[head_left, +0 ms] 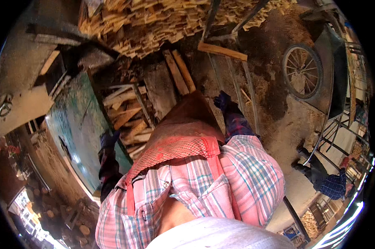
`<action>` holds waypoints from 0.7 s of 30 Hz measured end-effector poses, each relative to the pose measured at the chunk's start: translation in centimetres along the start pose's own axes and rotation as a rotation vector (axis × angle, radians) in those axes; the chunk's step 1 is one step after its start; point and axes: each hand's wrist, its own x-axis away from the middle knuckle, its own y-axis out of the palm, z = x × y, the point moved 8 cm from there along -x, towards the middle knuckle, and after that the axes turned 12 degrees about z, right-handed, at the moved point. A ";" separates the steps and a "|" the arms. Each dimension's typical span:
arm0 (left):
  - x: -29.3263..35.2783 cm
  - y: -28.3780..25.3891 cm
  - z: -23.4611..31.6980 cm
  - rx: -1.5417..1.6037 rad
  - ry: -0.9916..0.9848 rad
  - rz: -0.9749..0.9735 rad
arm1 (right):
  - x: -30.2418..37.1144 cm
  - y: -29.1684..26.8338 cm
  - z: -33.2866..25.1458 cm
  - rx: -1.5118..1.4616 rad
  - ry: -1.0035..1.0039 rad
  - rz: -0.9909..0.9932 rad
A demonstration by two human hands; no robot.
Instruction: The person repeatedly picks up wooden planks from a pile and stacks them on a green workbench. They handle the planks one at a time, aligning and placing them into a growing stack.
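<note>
My left hand (109,139), in a dark glove, is at the edge of a worn green metal tabletop (77,124). Its thumb stands apart from the fingers, and I see nothing held. Out to the front right, my right hand (222,101), also in a dark glove, has its fingers apart and nothing in them. It is close to the long metal rails (234,83) of a frame; whether it touches them I cannot tell. One short board (222,51) lies across that frame. Split wood pieces (131,120) are heaped between the green tabletop and my apron (187,120).
A big stack of split wood (146,29) rises ahead. Two planks (180,72) lie before it. At the right stands a cart with a spoked wheel (302,70). Another person (330,182) is at the far right. A handwheel (5,108) is at the left, with logs (50,213) behind.
</note>
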 end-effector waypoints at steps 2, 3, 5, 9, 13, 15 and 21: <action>-3.7 -3.2 7.5 0.129 0.073 -0.082 | -5.8 -3.4 -3.9 -0.325 -0.013 0.013; -5.8 -3.8 11.6 0.241 0.113 -0.082 | -5.4 -2.4 -8.1 -0.282 -0.161 -0.090; -7.5 -4.6 18.8 0.681 0.196 0.158 | -1.8 2.0 -16.5 -0.129 -0.430 -0.340; -9.4 -11.7 48.3 1.121 0.429 -0.163 | 14.2 15.1 -37.6 0.017 -1.341 -0.300; -10.8 -24.7 67.2 1.298 0.983 0.653 | 35.3 24.2 -49.6 -0.226 -1.882 -0.427; -13.7 -27.4 72.1 1.573 0.993 0.613 | 38.4 27.6 -54.0 -0.059 -2.010 -0.377; -17.9 -21.5 73.6 1.473 0.558 0.163 | 34.9 29.7 -53.5 0.163 -1.932 -0.012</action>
